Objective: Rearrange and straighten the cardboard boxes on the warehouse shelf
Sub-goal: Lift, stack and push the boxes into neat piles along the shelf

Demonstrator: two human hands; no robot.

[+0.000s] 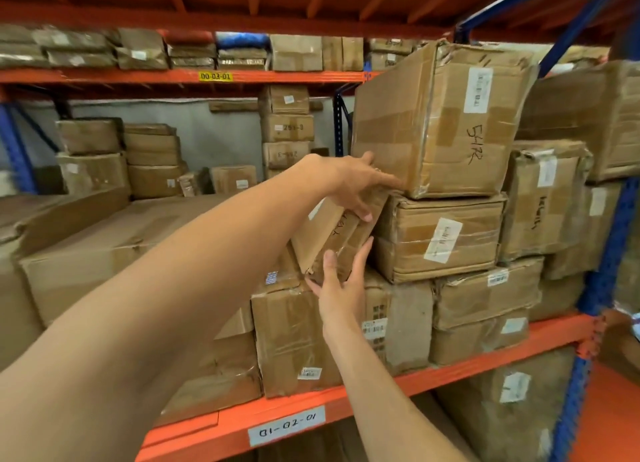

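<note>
A small cardboard box (327, 241) leans tilted against a stack on the orange shelf (485, 359). My left hand (349, 181) reaches over its upper end, fingers curled down onto it, thumb against the large top box marked in black pen (433, 122). My right hand (341, 291) is below, straight fingers and thumb pressed flat against the tilted box's lower end. The large top box sits skewed on a taped box with a white label (440, 239). The tilted box rests on a bigger box (291, 340).
More worn boxes (547, 198) fill the right of the shelf beside a blue upright (602, 281). A long low box (104, 253) lies at left. Farther racks (214, 77) hold more parcels. A box (509, 402) sits under the shelf.
</note>
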